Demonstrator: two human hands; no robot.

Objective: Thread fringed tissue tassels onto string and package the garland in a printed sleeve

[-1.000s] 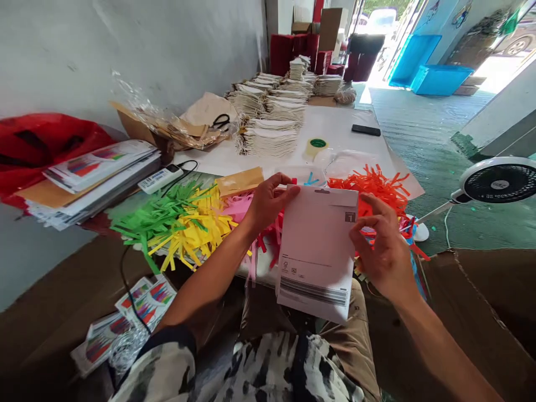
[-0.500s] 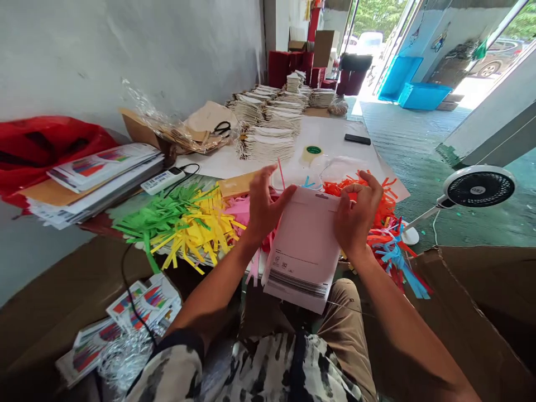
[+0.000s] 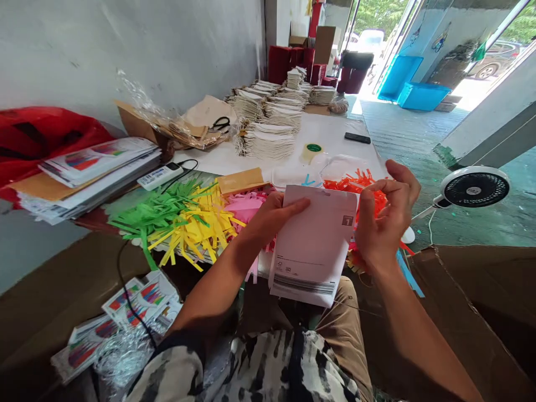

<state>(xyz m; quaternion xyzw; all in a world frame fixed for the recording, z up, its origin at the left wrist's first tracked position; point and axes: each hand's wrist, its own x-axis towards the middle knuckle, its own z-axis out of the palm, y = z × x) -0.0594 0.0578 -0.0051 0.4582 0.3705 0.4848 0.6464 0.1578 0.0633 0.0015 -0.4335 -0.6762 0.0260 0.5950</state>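
My left hand (image 3: 282, 215) grips a white printed card sleeve (image 3: 312, 240) at its upper left, with the thumb lying across the front. The sleeve has a hang slot at the top, a small grey square with a "1" and dark stripes near the bottom edge. Just off the sleeve's right edge is my right hand (image 3: 385, 218), its thumb and index tips close together and the other fingers loosely bent. Anything between those tips is too small to make out. Behind the sleeve lie pink paper strips (image 3: 247, 206) and red-orange paper strips (image 3: 355, 181).
Green strips (image 3: 154, 206) and yellow strips (image 3: 201, 223) lie left on the table. Farther back are stacked white bundles (image 3: 272, 137), a tape roll (image 3: 313, 149), a phone (image 3: 357, 137) and scissors (image 3: 220, 124). A fan (image 3: 475, 187) stands right; printed sleeves (image 3: 142, 301) lie below left.
My right hand has moved right, away from the sleeve's edge. My left hand has come down onto its upper left corner, and the upright pink strip beside it is out of sight.
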